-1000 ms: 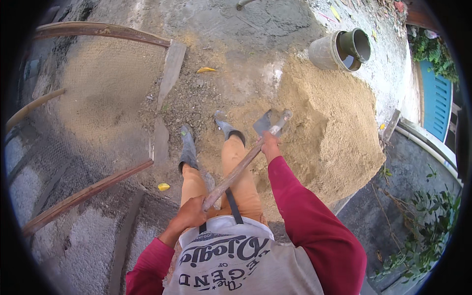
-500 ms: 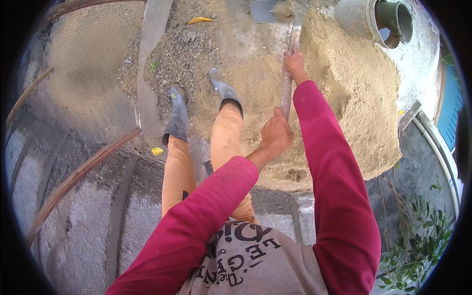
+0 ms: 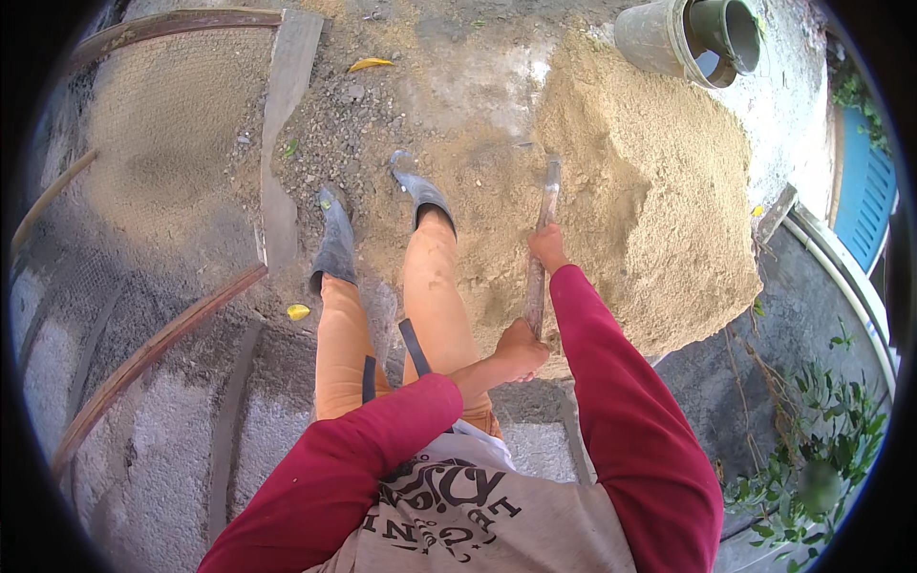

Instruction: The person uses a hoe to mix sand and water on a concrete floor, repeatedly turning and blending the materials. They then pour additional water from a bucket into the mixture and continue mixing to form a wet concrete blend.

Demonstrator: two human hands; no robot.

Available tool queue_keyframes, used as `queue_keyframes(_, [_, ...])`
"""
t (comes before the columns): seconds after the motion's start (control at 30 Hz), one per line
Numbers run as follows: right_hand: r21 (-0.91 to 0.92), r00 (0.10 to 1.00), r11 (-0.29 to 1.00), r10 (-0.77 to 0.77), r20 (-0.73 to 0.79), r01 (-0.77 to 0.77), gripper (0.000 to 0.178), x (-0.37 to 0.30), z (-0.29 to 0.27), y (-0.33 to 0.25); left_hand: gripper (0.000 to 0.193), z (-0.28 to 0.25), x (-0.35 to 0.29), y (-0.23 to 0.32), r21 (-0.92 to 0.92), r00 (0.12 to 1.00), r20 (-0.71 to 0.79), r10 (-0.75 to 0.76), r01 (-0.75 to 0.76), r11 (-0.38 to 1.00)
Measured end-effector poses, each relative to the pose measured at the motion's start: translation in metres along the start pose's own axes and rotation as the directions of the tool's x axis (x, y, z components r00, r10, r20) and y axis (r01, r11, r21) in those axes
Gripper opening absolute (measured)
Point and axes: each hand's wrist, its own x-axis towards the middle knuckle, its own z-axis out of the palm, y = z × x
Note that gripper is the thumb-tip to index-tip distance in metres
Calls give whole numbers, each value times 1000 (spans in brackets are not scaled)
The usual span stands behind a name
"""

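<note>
Both my hands are closed round the worn handle of a shovel [image 3: 540,293]. My left hand [image 3: 519,351] grips its near end, close to my body. Farther up the shaft, my right hand [image 3: 547,248] holds it nearer the blade end. The shaft points away from me into the near left part of a large sand pile [image 3: 669,181]. Almost all of the blade is hidden there, apparently sunk in the sand.
Gravel [image 3: 349,119] lies around my grey boots [image 3: 334,239]. At left, a mesh screen heaped with sand [image 3: 177,134] has a wooden frame [image 3: 158,353]. A bucket [image 3: 654,43] with a dark container [image 3: 726,33] in its mouth lies tipped at far right. Leafy plants [image 3: 812,477] grow at near right.
The shovel has come back toward me, both hands moving with it. Its grey blade, visible at the far edge before, is now mostly hidden at the sand.
</note>
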Motion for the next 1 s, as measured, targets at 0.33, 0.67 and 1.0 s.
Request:
queue_keyframes(0.33, [413,889,803,297,348,-430,31,-79,-138,-31,52,28,-120,17,600,625,155,765,-675,430])
queue_keyframes(0.67, [711,802,446,-526,-283,544,25,-195,-207,-135,42,3,-239,99,-8,-104,-253,962,-994,-109])
queue_keyframes(1.0, [896,915,182,58,400,-404,21,-100,-30,-423,48,-318,-483,-66,-97,-244,-795,555,-852,-514])
